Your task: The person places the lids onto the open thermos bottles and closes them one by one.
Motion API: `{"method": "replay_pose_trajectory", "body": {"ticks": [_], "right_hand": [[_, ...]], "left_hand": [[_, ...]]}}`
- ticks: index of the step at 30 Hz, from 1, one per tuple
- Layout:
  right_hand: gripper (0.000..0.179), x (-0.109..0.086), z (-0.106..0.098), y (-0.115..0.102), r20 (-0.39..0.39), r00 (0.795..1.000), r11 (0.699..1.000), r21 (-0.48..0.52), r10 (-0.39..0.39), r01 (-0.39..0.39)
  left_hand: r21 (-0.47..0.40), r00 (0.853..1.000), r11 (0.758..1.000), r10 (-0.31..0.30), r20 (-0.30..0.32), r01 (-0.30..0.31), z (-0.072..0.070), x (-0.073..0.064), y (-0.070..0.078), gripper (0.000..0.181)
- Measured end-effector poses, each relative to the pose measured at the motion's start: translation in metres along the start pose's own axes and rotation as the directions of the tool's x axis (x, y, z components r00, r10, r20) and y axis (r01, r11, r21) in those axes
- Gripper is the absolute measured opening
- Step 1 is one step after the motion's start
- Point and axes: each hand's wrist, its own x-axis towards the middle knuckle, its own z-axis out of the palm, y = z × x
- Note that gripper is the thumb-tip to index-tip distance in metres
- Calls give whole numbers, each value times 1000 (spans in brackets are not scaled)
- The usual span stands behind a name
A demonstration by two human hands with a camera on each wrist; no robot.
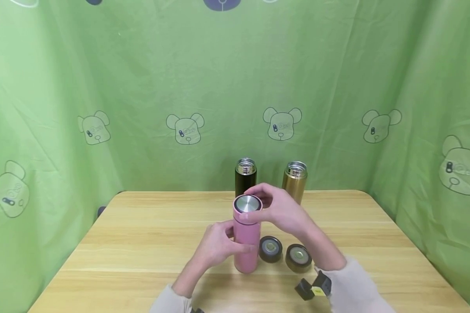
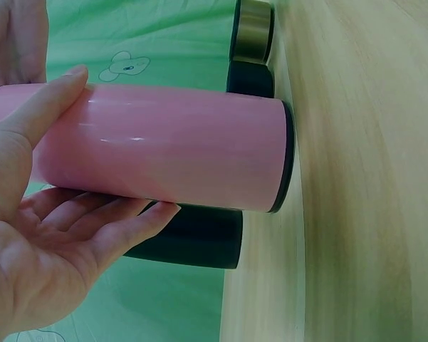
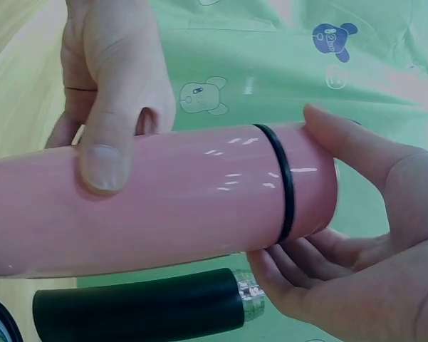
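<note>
A pink thermos flask (image 1: 246, 250) stands upright at the middle of the table, its pink lid (image 3: 315, 174) with a silver top seated on the body above a black ring. My left hand (image 1: 218, 245) grips the body from the left, thumb across the front and fingers behind, as the left wrist view also shows. Around the lid, my right hand (image 1: 285, 211) has its thumb on one side and its fingers curled on the other. In the left wrist view the flask's dark base is close to the tabletop (image 2: 370, 178).
Behind the hands stand a black flask (image 1: 245, 180) and a gold flask (image 1: 293, 187), both without lids. A dark lid (image 1: 270, 249) and a gold-brown lid (image 1: 298, 258) lie inside up, right of the pink flask. A green printed curtain (image 1: 227, 87) surrounds the table.
</note>
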Motion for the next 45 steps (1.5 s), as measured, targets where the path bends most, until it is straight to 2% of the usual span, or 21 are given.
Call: {"method": "replay_pose_trajectory", "body": {"ticks": [8,15,20,26,32,37,45], "right_hand": [[66,3,7,2,-71,997,998,-63,7,-12],[65,2,7,0,-84,996,997,-75,9,-15],[68,-1,6,-2,-39,999,997,-75,7,-10],[81,-5,0,-8,71,997,999,41,-22,19],[81,-6,-7,-10,140,989,994,102,-41,26],[70,-5,-9,-9,159,986,995,93,-42,27],[64,-2,-8,-7,140,989,997,72,-35,25]], "left_hand": [[26,1000,999,26,-7,-26,0,0,-1,51],[20,1000,1000,21,-4,-21,1,0,-1,52],[15,1000,1000,18,1,-18,1,1,-2,54],[3,1000,1000,2,5,-2,0,1,-2,56],[-28,1000,1000,-8,10,8,0,1,-2,55],[-42,1000,999,-8,12,9,0,1,-2,55],[-47,1000,999,-14,14,14,0,2,-2,55]]}}
